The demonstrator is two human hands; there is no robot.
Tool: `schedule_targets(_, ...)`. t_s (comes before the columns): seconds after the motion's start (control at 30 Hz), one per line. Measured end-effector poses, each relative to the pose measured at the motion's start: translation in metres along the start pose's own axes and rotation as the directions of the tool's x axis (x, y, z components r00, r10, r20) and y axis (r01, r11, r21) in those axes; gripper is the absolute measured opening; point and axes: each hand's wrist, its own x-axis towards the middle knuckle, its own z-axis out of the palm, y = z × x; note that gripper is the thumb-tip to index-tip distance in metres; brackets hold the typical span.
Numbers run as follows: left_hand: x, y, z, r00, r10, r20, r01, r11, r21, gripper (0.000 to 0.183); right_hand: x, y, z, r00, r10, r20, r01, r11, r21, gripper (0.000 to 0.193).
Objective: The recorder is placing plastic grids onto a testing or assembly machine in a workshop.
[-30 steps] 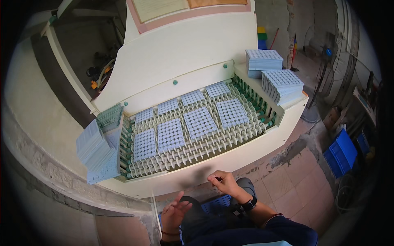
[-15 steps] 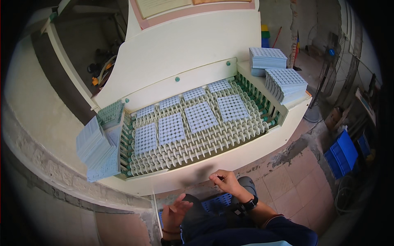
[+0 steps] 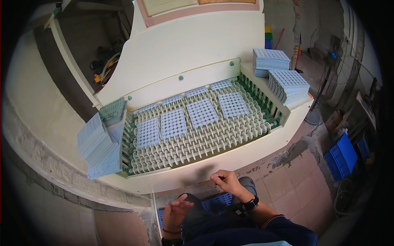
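Note:
My left hand [image 3: 177,211] hangs over my lap, palm partly turned up, fingers loosely spread and holding nothing. Over my right knee, my right hand [image 3: 227,182] has its fingers curled, thumb against forefinger; whether anything small is inside cannot be made out. Both stay apart from the machine in front of me. On its bed of white disc rollers [image 3: 197,149] lie several flat, pale blue-white panels [image 3: 202,112] with a grid pattern, in two rows. The far row is partly hidden under the white back cover [image 3: 197,45].
Stacks of similar panels stand on the right ledge [image 3: 271,59], and a leaning stack [image 3: 95,139] rests at the left end beside a green panel [image 3: 112,112]. Blue bins [image 3: 342,158] stand on the floor at right. A fan stand [image 3: 324,82] is behind them.
The panels on the rollers have shifted away from me, the far row going further under the cover. The left hand's fingers have curled in slightly; the right hand is nearly still.

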Motion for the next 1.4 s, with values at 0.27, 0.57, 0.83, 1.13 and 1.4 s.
schedule_targets(0.27, -0.004, -0.002, -0.002, 0.999, -0.011, -0.032, 0.01, 0.999, -0.033, 0.048, -0.002, 0.002, 0.001, 1.0, 0.004, -0.004, -0.004, 1.0, 0.019, 0.021)
schedule_targets(0.57, -0.002, -0.002, -0.008, 0.998, -0.041, -0.043, 0.036, 0.991, -0.127, 0.042, 0.001, -0.007, -0.018, 0.997, -0.008, -0.073, 0.004, 0.999, -0.05, 0.02)
schedule_targets(0.83, -0.007, 0.005, -0.023, 0.989, -0.016, -0.147, -0.001, 0.994, -0.112, 0.039, 0.043, -0.07, -0.141, 0.698, -0.443, -0.562, 0.159, 0.862, -0.481, 0.012)
schedule_targets(1.13, -0.009, 0.023, 0.004, 0.995, -0.065, -0.077, 0.043, 0.966, -0.257, 0.029, 0.113, -0.119, -0.245, 0.457, -0.646, -0.612, -0.262, 0.56, -0.786, 0.048)
schedule_targets(1.4, -0.023, 0.024, -0.015, 0.97, 0.062, -0.236, -0.107, 0.978, -0.182, 0.034, 0.12, -0.098, -0.285, 0.431, -0.637, -0.639, -0.348, 0.536, -0.769, 0.053)
